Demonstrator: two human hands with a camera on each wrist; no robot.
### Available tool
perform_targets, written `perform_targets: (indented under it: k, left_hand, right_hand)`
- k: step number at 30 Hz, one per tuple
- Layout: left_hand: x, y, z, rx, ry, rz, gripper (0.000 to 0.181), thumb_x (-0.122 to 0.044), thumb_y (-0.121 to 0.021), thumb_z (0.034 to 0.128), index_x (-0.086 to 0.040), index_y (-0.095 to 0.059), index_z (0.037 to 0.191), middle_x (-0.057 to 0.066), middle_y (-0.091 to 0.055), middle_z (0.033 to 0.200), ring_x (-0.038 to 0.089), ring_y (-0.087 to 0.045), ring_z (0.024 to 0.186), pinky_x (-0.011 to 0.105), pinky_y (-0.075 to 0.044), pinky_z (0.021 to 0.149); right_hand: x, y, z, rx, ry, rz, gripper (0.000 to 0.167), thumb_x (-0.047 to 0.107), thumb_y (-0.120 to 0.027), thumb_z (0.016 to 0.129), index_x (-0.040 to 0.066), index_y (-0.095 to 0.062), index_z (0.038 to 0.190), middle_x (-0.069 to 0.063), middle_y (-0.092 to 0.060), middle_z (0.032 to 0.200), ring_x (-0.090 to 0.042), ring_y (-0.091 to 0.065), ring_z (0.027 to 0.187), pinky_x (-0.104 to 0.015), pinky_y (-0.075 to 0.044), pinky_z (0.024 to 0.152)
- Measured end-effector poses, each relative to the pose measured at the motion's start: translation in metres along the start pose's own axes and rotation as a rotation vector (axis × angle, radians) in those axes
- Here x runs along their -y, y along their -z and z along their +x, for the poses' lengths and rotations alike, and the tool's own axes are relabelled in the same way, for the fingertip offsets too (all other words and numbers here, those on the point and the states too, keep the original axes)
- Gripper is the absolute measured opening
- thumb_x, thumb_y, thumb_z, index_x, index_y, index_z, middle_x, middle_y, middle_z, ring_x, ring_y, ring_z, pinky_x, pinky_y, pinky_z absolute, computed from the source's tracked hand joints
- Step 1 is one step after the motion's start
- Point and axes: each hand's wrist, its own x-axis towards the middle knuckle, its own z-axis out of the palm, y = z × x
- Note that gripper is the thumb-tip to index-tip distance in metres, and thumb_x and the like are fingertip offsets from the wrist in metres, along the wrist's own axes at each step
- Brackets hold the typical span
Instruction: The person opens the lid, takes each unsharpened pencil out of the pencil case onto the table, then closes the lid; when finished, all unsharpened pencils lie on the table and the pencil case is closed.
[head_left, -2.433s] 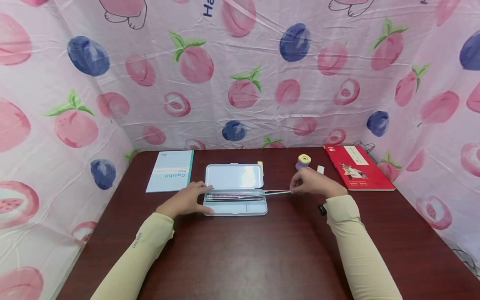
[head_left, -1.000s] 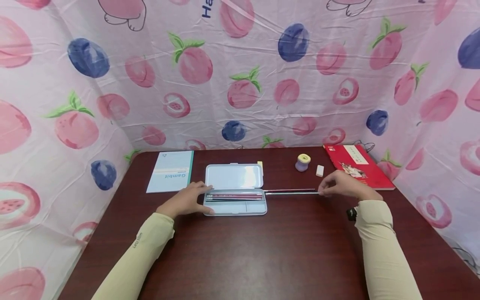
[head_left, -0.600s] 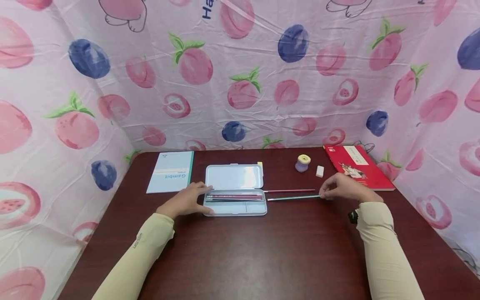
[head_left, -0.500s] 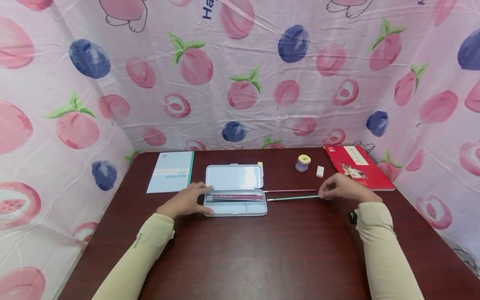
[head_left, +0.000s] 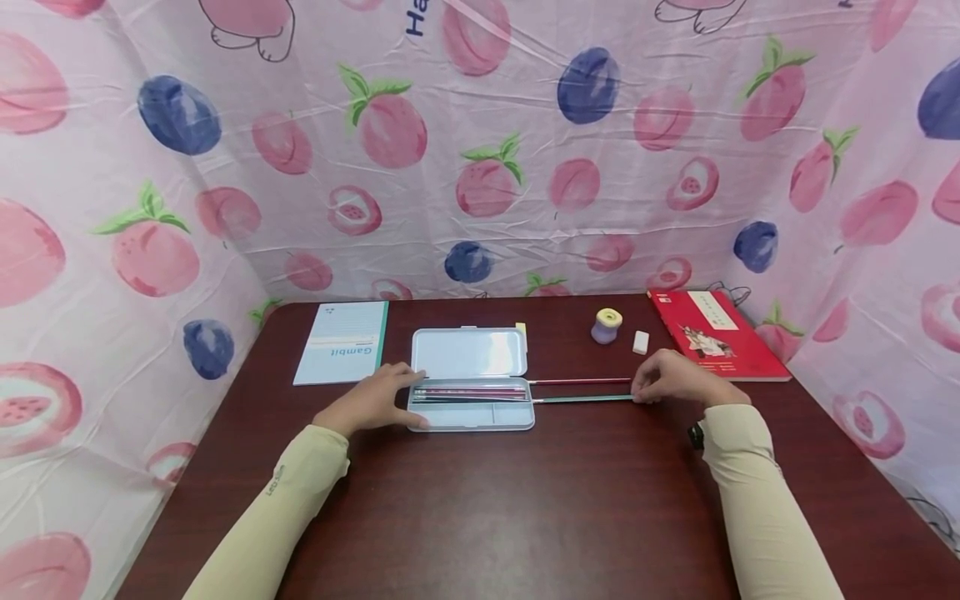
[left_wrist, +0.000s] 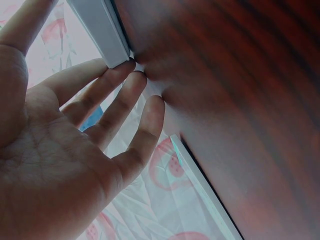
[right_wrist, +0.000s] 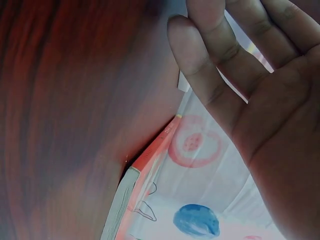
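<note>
An open white pencil case (head_left: 457, 417) lies mid-table with its lid folded back; several pencils (head_left: 468, 393) sit in its rear compartment. My left hand (head_left: 375, 398) rests at the case's left end, thumb at the front corner and fingers toward the back. In the left wrist view, loosely extended fingers (left_wrist: 127, 105) touch the case's edge (left_wrist: 102, 32). On the table to the right of the case, a green pencil (head_left: 585, 398) lies nearly parallel to a red pencil (head_left: 581, 382). My right hand (head_left: 678, 379) pinches the green pencil's right end; its fingertips are partly cut off in the right wrist view.
A white notepad (head_left: 341, 343) lies at the back left. Behind the pencils are a yellow-and-purple spool-shaped object (head_left: 606, 327) and a white eraser (head_left: 641, 342). A red book (head_left: 716, 335) lies at the back right. Fruit-patterned cloth (head_left: 480, 150) surrounds the table.
My right hand has drawn the green pencil rightward off the case, set it apart in front of the red one, then shifted it slightly left. My left hand has stayed at the case.
</note>
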Motion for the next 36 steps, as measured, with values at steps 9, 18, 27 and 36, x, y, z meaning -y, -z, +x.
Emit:
perform_targets:
  k: [9,18,27,36]
  left_hand:
    - [0.001,0.001,0.0,0.01,0.001,-0.008,0.1,-0.059,-0.088,0.0824,-0.015,-0.047,0.162,0.016,-0.053,0.156,0.033,-0.051,0.135,0.059,-0.046,0.119]
    - [0.0,0.001,0.001,0.008,0.011,-0.012,0.1,-0.059,-0.088,0.0813,-0.016,-0.048,0.162,0.015,-0.054,0.155,0.032,-0.051,0.134,0.059,-0.046,0.119]
    - [-0.001,0.0,0.001,0.013,0.026,-0.012,0.1,-0.059,-0.088,0.0813,-0.017,-0.048,0.162,0.014,-0.053,0.155,0.032,-0.05,0.135,0.059,-0.045,0.12]
    - [0.0,0.0,0.001,0.013,0.027,-0.021,0.1,-0.059,-0.088,0.0813,-0.017,-0.048,0.162,0.014,-0.052,0.157,0.033,-0.05,0.136,0.061,-0.044,0.12]
  right_hand:
    - [-0.002,-0.004,0.004,-0.014,-0.037,-0.026,0.012,0.016,-0.087,0.089,0.006,-0.08,0.09,-0.004,-0.076,0.08,-0.013,-0.064,0.071,-0.027,-0.059,0.067]
    - [-0.002,-0.003,0.005,-0.014,-0.065,-0.015,0.012,0.016,-0.088,0.088,0.007,-0.08,0.09,-0.003,-0.076,0.081,-0.016,-0.065,0.073,-0.027,-0.059,0.069]
    - [0.0,-0.001,0.003,-0.043,-0.051,-0.021,0.015,0.019,-0.087,0.09,0.006,-0.082,0.096,-0.003,-0.079,0.085,-0.016,-0.067,0.076,-0.026,-0.06,0.071]
    - [0.046,-0.008,0.01,-0.157,0.12,-0.11,0.018,0.02,-0.084,0.093,0.009,-0.084,0.107,-0.002,-0.083,0.098,-0.011,-0.07,0.084,-0.021,-0.06,0.078]
